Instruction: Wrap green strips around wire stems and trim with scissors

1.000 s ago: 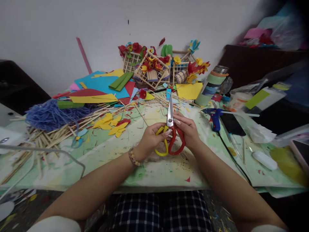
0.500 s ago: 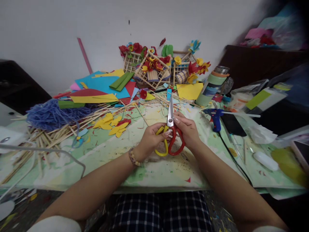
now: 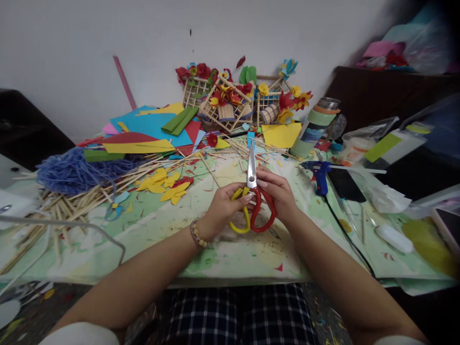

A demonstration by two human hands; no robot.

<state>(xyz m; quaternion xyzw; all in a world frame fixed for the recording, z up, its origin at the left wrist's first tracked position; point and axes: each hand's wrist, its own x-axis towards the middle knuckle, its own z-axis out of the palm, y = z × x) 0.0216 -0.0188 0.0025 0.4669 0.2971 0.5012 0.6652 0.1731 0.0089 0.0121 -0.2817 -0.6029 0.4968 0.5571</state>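
Both my hands hold one pair of scissors over the middle of the paint-stained table. Its blades are closed and point away from me. My left hand is curled round the yellow handle loop. My right hand is wrapped round the red handle loop, fingertips near the pivot. A beaded bracelet sits on my left wrist. Yellow and red paper cut-outs lie just left of my hands.
Bamboo sticks and blue yarn cover the left side. Coloured paper sheets and stick baskets with paper flowers stand at the back. A blue glue gun, a tumbler and plastic bags lie to the right.
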